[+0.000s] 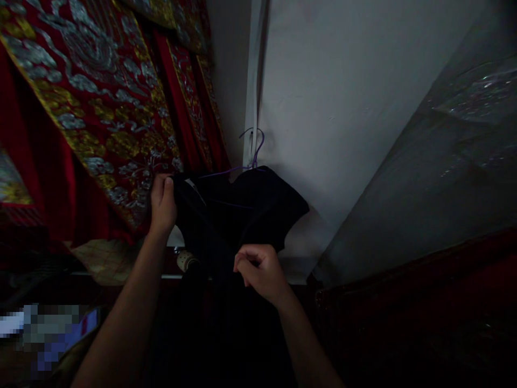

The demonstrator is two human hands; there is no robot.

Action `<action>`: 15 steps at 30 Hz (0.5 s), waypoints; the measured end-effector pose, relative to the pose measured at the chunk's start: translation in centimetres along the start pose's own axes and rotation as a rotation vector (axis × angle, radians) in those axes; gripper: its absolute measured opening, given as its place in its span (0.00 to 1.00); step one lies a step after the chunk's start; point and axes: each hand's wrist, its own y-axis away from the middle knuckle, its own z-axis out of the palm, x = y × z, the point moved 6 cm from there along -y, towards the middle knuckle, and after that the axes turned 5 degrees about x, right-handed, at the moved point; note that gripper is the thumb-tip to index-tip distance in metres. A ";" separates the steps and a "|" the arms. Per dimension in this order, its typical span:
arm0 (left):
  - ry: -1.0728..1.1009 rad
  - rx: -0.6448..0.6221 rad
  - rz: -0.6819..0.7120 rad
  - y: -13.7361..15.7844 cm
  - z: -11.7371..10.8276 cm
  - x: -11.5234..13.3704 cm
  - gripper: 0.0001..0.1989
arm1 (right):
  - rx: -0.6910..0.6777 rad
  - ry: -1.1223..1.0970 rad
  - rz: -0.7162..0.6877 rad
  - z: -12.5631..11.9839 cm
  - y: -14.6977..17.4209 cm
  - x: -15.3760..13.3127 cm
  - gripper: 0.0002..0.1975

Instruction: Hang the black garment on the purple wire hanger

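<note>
A black garment [266,210] hangs in front of me on a thin purple wire hanger [260,144]; its exact kind is hard to make out in the dim light. My left hand [163,203] is closed on the garment's upper left edge, near a small pale strip inside it. Lower down and to the right, my right hand [258,269] has its fingers curled in a pinch at the garment's front edge. What lies between those fingers is too dark to see clearly. The hanger's hook is up against a pale vertical edge.
Red cloth embroidered in gold and silver [121,108] hangs at the left. Behind the garment stands a white panel [343,97]. Shiny clear plastic [480,102] covers something at the right. A light-coloured clog [186,261] shows below. The bottom left is pixelated.
</note>
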 end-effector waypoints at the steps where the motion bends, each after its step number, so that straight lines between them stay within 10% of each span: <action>1: 0.007 -0.029 0.005 0.0 0.4 -0.2 0.22 | 0.011 -0.002 -0.003 -0.1 0.2 0.0 0.09; 5: 0.088 -0.035 -0.093 1.3 1.4 -1.6 0.20 | 0.011 -0.013 0.039 -0.2 0.8 0.8 0.10; 9: 0.299 0.227 -0.262 3.9 0.3 -1.8 0.13 | 0.012 -0.008 0.064 -0.4 1.2 1.4 0.10; 15: 0.766 0.400 -0.949 9.3 0.3 -4.3 0.10 | -0.020 0.016 0.066 0.0 1.6 1.2 0.10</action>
